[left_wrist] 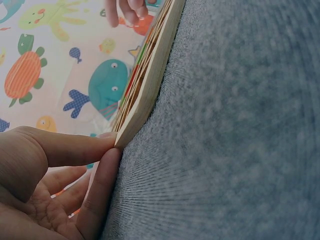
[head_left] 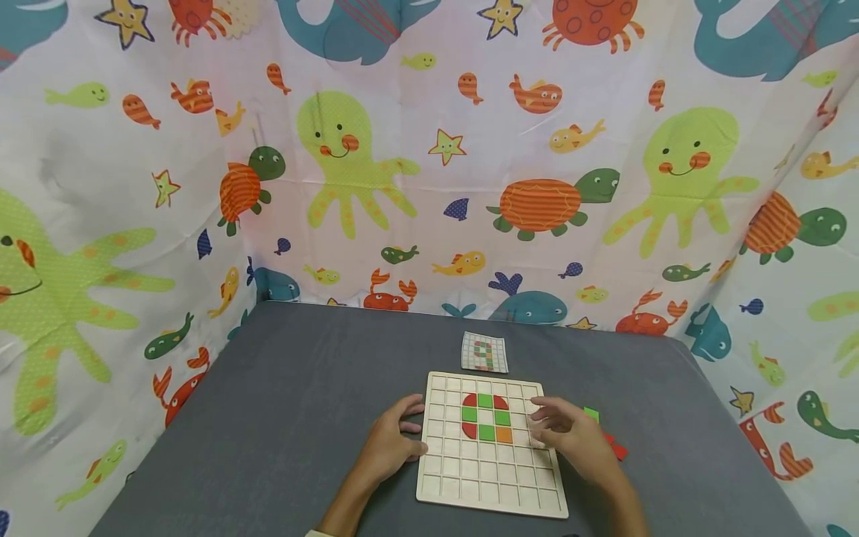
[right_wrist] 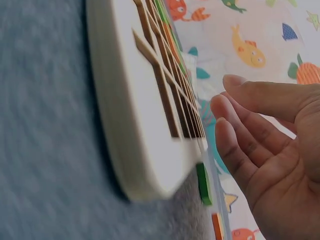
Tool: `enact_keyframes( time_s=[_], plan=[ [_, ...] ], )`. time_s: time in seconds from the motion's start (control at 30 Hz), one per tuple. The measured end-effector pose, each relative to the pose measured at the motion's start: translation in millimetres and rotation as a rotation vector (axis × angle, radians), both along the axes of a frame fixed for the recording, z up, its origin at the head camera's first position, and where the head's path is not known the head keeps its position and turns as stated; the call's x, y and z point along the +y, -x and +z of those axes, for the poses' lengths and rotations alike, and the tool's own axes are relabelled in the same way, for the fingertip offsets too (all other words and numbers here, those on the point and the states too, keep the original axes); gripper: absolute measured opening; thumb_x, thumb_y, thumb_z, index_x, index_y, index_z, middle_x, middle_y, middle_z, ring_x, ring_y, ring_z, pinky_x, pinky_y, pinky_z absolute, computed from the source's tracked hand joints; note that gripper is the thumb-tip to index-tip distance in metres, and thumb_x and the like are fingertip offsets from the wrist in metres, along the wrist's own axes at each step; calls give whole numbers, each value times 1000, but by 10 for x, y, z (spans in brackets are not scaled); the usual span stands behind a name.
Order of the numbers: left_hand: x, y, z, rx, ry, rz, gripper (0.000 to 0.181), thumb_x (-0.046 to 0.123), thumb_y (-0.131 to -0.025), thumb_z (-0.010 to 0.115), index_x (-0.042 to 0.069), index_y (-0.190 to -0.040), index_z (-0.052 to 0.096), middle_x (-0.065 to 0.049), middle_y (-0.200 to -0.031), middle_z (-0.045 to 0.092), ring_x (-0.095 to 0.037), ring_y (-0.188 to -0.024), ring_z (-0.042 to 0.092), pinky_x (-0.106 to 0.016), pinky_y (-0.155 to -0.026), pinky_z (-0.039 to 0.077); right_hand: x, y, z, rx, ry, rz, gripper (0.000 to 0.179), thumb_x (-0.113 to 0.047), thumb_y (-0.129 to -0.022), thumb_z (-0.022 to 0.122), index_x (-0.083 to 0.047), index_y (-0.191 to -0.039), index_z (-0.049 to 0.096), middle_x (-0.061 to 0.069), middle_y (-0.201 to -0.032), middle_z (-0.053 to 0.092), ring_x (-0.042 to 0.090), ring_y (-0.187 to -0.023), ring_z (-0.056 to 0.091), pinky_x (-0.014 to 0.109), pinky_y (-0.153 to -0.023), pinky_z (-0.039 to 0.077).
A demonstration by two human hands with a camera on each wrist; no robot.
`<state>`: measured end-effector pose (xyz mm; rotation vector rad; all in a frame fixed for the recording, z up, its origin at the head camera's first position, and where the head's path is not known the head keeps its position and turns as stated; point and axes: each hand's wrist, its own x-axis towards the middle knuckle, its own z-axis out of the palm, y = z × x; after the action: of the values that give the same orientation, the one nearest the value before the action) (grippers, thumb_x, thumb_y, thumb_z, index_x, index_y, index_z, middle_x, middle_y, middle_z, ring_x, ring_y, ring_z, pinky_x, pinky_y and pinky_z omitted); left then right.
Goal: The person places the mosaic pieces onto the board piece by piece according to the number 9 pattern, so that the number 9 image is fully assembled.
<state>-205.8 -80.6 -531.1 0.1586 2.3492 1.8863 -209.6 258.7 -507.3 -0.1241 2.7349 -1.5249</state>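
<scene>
A pale wooden grid board (head_left: 493, 477) lies in front of me. Near its upper middle, green squares, red rounded tiles and one orange square tile (head_left: 504, 435) form a ring around a bare cell. At the left edge, my left hand (head_left: 391, 438) pinches the board's rim between thumb and fingertip, seen closely in the left wrist view. My right hand (head_left: 570, 436) hovers over the right edge. Its fingers (right_wrist: 245, 145) are loosely bent with a gap to the thumb, and nothing shows between them.
Behind the board lies a small printed card (head_left: 485, 352) with a coloured grid pattern. Right of the board, partly behind my right hand, are loose red tiles (head_left: 616, 447) and a green tile (head_left: 591, 414). A sea-animal curtain (head_left: 429, 246) surrounds the grey table (head_left: 302, 403).
</scene>
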Motion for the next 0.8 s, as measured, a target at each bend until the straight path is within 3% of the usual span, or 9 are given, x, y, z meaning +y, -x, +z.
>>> enact_keyframes(
  time_s=[0.23,0.5,0.63,0.8],
  plan=[
    [2,0,7,7,-3,4,87,-14,-75,81,7,-155,52,-18,-147,61,-31,-114,66,-37,-64,63,192,-14,-12,57,-51,-83,50,-9,-90,84,-6,-138,68,8,-112,77,18,-99,71,22,-82,57],
    [-8,-3,5,13,-15,-5,88,-14,-76,80,6,-156,51,-20,-149,60,-33,-115,66,-40,-65,63,416,-32,-50,165,-74,-111,52,-7,-88,86,-5,-137,68,12,-115,77,17,-101,71,20,-82,57],
    [-6,-5,5,14,-13,-4,88,-14,-75,80,6,-156,51,-20,-149,60,-33,-114,66,-40,-65,63,460,-34,-54,154,-81,-107,56,-3,-85,87,-3,-138,67,14,-115,77,18,-98,71,22,-80,57],
    [1,-17,13,14,-9,3,88,-15,-75,80,6,-155,52,-20,-148,61,-32,-114,66,-39,-65,63,460,-47,-31,66,-102,-114,59,-2,-85,86,-3,-140,66,14,-116,77,21,-97,70,23,-78,57]
  ],
)
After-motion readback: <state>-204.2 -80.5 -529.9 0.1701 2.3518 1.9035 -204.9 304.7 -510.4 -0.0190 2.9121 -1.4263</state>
